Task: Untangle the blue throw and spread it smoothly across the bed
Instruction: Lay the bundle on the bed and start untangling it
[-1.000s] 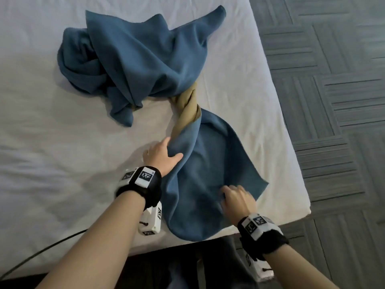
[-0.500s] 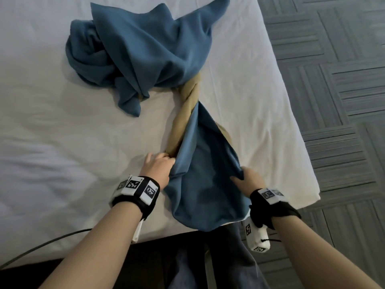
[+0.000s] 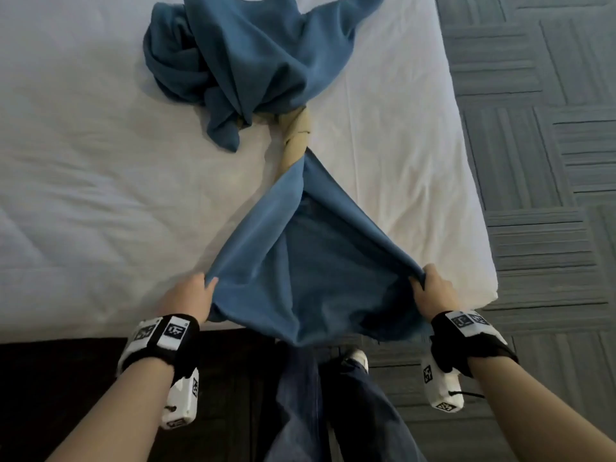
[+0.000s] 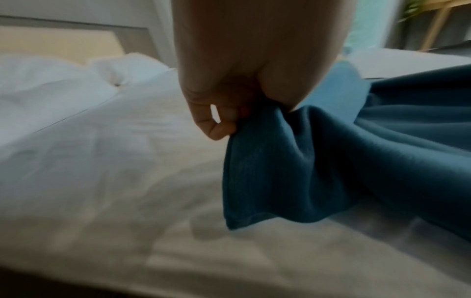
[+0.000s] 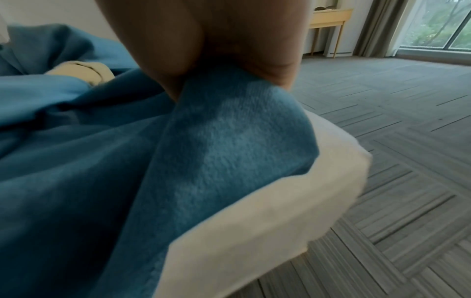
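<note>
The blue throw point(image 3: 313, 261) lies on the white bed point(image 3: 100, 181), twisted in the middle where its tan underside point(image 3: 296, 135) shows as a rope. Its far part point(image 3: 246, 58) is a bunched heap near the top of the head view. The near part is stretched into a fan over the foot edge. My left hand point(image 3: 196, 291) grips the left edge of that fan; my left hand point(image 4: 229, 113) shows curled fingers pinching the cloth point(image 4: 305, 161). My right hand point(image 3: 430, 288) grips the right edge, and my right hand point(image 5: 229, 66) is closed round blue fabric point(image 5: 229, 141).
The bed's right corner point(image 3: 480, 281) borders grey patterned carpet point(image 3: 546, 161). My legs and a shoe point(image 3: 356, 358) stand at the foot of the bed. White pillows point(image 4: 76, 80) lie at the head end. A wooden side table point(image 5: 328, 22) and a window stand beyond the carpet.
Both hands have moved apart and back toward the foot edge, pulling the near end of the throw open into a wide fan. The twisted tan part has stretched out.
</note>
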